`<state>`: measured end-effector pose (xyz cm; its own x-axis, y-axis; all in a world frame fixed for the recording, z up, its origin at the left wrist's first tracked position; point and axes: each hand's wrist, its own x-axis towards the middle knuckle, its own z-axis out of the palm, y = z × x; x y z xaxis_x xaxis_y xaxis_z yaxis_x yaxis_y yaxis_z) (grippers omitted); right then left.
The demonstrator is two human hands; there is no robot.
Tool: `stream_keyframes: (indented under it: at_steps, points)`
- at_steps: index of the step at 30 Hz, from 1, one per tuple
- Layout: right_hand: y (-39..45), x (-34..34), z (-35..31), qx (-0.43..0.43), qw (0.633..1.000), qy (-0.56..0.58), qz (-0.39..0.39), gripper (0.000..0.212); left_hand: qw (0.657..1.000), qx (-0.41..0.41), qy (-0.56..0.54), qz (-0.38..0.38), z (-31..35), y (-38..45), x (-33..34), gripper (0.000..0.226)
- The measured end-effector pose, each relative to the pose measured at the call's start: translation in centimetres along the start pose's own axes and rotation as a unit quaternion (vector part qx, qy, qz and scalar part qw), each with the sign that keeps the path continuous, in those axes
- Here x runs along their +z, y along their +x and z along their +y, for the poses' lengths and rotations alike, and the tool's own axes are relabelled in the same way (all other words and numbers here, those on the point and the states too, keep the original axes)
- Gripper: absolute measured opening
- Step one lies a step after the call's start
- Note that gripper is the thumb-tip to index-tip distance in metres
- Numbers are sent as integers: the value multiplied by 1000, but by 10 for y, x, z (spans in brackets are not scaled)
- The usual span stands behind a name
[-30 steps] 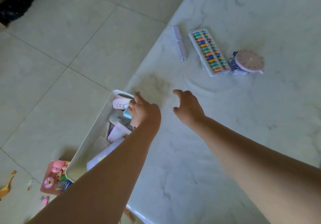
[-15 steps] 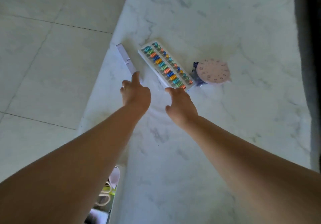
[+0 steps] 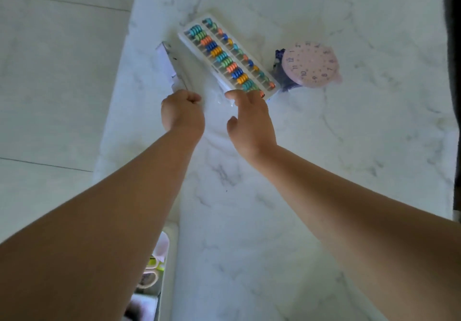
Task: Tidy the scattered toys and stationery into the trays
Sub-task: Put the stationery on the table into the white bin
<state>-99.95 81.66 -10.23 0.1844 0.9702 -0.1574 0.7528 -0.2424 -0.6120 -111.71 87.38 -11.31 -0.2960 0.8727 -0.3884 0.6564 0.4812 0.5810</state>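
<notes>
Now both arms reach across the marble table. Left hand curls its fingers round the near end of a pale lilac stapler-like bar at the table's edge. Right hand, fingers loosely spread, touches the near end of the rainbow-beaded abacus, beside a pink toy clock. Only a corner of a white tray holding toys shows by the left forearm.

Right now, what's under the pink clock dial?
A dark blue object sticks out from under the pink clock dial's left edge, resting on the marble table. The dial covers the rest, so I can't identify it.

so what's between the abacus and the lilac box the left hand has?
Head view: nothing but a bare strip of marble tabletop between the abacus and the lilac box gripped by the left hand.
</notes>
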Motion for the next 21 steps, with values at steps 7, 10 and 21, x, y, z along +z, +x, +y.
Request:
stream_keyframes:
  at_steps: [7, 10, 21]
  points:
    - [-14, -3, -34, 41, 985, 50, -160, 23, 949, -135, -277, -66, -7, -76, -8, 24]
    - [-26, -5, -38, 66, 979, 64, -182, 34, 918, -171, -343, -103, -15, -100, -26, 46]
    - [-123, -15, -105, 31, 934, 47, -352, 45, 893, -170, -380, -173, -107, -194, -126, 43]
